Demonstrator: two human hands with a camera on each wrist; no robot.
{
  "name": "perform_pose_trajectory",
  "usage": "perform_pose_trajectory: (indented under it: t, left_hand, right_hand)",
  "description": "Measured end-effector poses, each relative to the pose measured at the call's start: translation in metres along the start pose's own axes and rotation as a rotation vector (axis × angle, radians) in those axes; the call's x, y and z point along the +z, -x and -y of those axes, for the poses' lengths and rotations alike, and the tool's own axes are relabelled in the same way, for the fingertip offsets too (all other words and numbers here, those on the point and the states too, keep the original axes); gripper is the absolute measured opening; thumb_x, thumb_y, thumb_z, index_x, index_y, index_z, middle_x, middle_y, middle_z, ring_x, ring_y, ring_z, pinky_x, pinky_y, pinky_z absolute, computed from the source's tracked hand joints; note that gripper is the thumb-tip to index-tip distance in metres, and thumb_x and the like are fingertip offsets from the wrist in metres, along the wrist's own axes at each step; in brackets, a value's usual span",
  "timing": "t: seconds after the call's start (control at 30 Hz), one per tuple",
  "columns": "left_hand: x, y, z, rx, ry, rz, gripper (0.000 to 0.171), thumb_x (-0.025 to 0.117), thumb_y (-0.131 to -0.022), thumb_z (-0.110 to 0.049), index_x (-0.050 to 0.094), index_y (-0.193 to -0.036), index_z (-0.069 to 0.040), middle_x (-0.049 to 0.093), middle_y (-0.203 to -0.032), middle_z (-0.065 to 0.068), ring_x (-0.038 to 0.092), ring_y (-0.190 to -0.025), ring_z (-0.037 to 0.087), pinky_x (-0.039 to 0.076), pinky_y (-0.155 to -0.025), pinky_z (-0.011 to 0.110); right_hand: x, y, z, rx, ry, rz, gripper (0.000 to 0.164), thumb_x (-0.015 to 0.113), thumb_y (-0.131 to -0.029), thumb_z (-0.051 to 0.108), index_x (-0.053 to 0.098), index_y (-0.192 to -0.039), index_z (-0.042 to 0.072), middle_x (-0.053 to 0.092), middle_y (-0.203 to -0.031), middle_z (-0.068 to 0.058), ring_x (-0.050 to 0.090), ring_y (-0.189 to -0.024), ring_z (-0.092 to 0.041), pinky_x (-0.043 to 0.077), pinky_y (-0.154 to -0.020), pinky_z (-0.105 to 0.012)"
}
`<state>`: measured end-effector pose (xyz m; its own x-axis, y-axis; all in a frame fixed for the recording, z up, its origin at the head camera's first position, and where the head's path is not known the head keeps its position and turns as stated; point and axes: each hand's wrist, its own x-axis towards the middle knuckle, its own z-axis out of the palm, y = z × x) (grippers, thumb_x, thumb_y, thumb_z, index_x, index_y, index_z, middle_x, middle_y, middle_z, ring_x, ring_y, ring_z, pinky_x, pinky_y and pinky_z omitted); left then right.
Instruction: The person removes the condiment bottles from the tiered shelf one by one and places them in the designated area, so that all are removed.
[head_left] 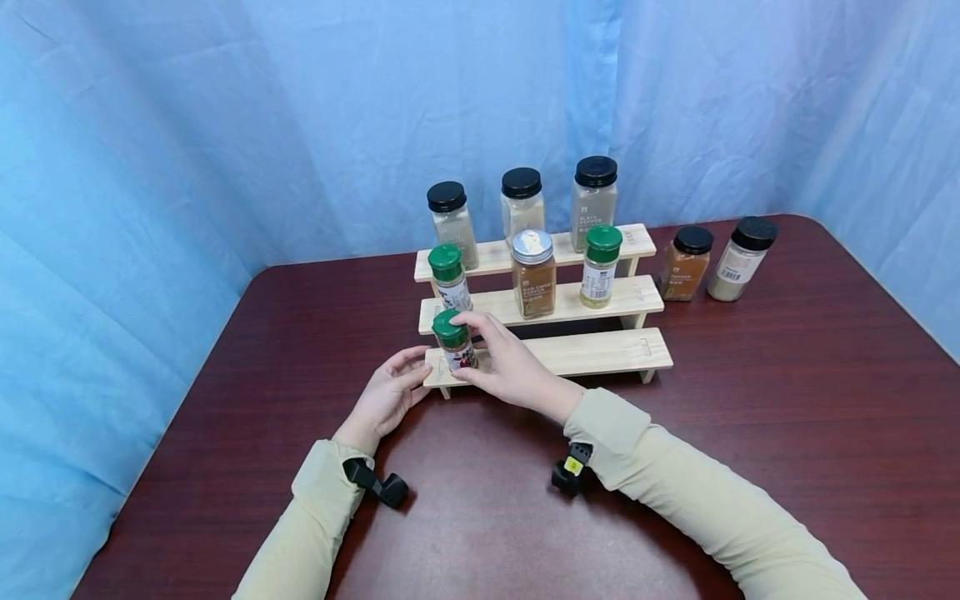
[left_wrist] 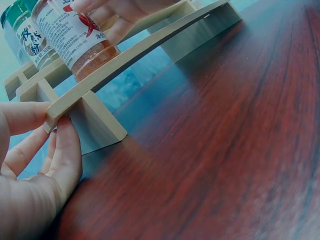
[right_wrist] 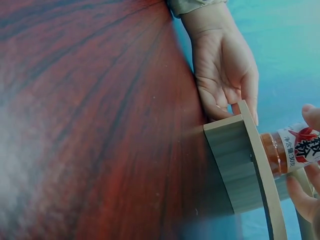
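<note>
A three-step wooden spice rack (head_left: 585, 354) stands on the table. My right hand (head_left: 510, 367) grips a small green-capped spice jar (head_left: 461, 358) at the left end of the lowest step, thumb in front and fingers behind. Reddish powder and a chili picture on its label show in the left wrist view, where the jar's base (left_wrist: 95, 60) is at the board. My left hand (head_left: 386, 396) pinches that step's left end, thumb above and fingers underneath (left_wrist: 67, 145). Behind, the middle step bears another green-capped jar (head_left: 453, 287), a silver-lidded red pepper jar (head_left: 534, 283) and a third, green-capped jar (head_left: 597, 275).
Three black-lidded jars, left (head_left: 453, 225), middle (head_left: 522, 208) and right (head_left: 595, 204), stand on the top step. Right of the rack, an orange-brown pepper jar (head_left: 684, 267) and a pale-labelled jar (head_left: 738, 262) stand on the dark red table (head_left: 787, 375). Blue curtains (head_left: 337, 125) surround the table.
</note>
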<state>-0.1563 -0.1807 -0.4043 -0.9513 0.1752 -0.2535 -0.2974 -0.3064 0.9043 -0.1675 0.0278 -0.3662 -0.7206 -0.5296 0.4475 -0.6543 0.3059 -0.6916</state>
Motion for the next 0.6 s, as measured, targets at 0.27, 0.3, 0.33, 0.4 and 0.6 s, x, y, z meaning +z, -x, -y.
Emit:
perform_pose_trajectory:
  t: [0.27,0.3,0.33,0.4,0.6]
  left_hand:
    - [-0.0005,-0.0016,0.0008,0.006,-0.020,0.008,0.037,0.042,-0.096,0.006,0.037,-0.132,0.000,0.059,-0.090,-0.005,0.062,-0.079,0.004,0.051,-0.073,0.019]
    - [-0.0005,-0.0017,0.0010,0.007,-0.019,0.011,0.038,0.042,-0.096,0.006,0.037,-0.133,0.000,0.059,-0.091,-0.005,0.062,-0.080,0.004,0.051,-0.073,0.019]
    - [-0.0005,-0.0017,0.0010,0.008,-0.017,0.012,0.037,0.042,-0.096,0.006,0.037,-0.132,0.000,0.059,-0.091,-0.005,0.062,-0.080,0.004,0.051,-0.074,0.019]
    - [-0.0008,-0.0019,0.0013,0.013,-0.012,0.018,0.036,0.042,-0.096,0.007,0.039,-0.130,-0.001,0.060,-0.091,-0.004,0.062,-0.081,0.004,0.052,-0.074,0.020]
    - [-0.0020,-0.0028,0.0019,0.019,-0.016,0.028,0.033,0.042,-0.096,0.007,0.041,-0.128,-0.003,0.060,-0.092,-0.005,0.062,-0.082,0.004,0.052,-0.075,0.020]
  right_hand:
    - [0.0038,-0.0010,0.0012,-0.001,-0.014,-0.034,0.059,0.071,-0.083,0.003,0.035,-0.129,0.008,0.048,-0.121,-0.019,0.055,-0.110,-0.029,0.050,-0.092,-0.035]
    - [0.0043,-0.0012,0.0008,-0.005,-0.018,-0.036,0.058,0.071,-0.083,0.002,0.035,-0.129,0.008,0.048,-0.121,-0.019,0.055,-0.110,-0.029,0.050,-0.092,-0.034]
    - [0.0047,-0.0014,0.0003,-0.008,-0.018,-0.039,0.058,0.070,-0.083,0.002,0.035,-0.128,0.008,0.048,-0.121,-0.019,0.055,-0.109,-0.029,0.051,-0.091,-0.034]
    - [0.0048,-0.0016,0.0001,-0.012,-0.019,-0.042,0.057,0.070,-0.083,0.002,0.035,-0.128,0.008,0.048,-0.120,-0.020,0.056,-0.109,-0.029,0.051,-0.090,-0.035]
    - [0.0045,-0.0020,-0.0001,-0.022,-0.024,-0.043,0.056,0.069,-0.084,0.001,0.035,-0.128,0.008,0.048,-0.120,-0.020,0.056,-0.108,-0.029,0.052,-0.089,-0.033]
